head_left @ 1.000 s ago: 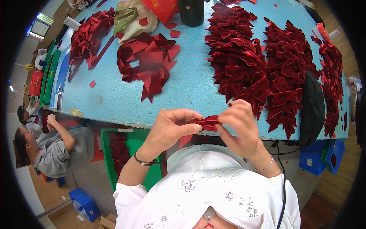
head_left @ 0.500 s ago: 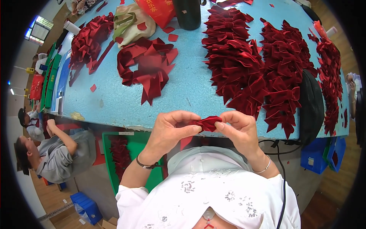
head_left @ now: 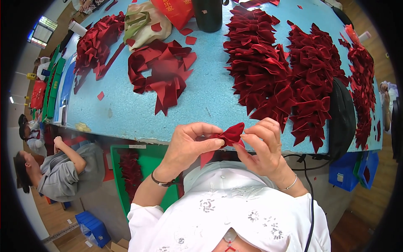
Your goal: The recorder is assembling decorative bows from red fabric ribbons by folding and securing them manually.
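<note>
Head view, centre: the left hand (head_left: 189, 143) pinches a red velvet bow (head_left: 233, 134) between thumb and forefinger, seemingly to keep its folds gathered; the right hand (head_left: 264, 147), fingers parted, is at its right edge, contact unclear; piled bows (head_left: 258, 63) lie upper right, probably to stay separate from loose ribbon (head_left: 168, 77) upper left.

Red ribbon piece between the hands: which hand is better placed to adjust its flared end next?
Probably the right hand: its fingertips are beside the flared end, though contact is unclear. The left hand pinches the red ribbon piece farther left, so it seems better suited to steadying.
</note>
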Demonstrator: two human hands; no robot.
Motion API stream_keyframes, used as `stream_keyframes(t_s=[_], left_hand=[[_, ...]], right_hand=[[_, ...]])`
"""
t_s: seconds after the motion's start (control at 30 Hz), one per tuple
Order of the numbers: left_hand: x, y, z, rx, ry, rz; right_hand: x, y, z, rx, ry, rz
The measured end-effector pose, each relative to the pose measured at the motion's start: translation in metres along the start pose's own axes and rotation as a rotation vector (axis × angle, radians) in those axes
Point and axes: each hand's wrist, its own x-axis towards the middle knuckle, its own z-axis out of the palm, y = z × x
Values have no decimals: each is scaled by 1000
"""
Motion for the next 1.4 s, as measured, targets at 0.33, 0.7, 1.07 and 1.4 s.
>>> stream_keyframes(t_s=[0.33,0.7,1.07,1.4], left_hand=[[-2,-8,-1,194,91,130],[0,-13,-2,618,205,471],[1,-18,0,655,256,561],[2,-20,3,706,280,580]], right_hand=[[11,-7,10,-124,-89,-14],[20,-14,17,-204,-135,99],[24,-15,18,-199,-165,133],[17,-11,21,-127,-157,125]])
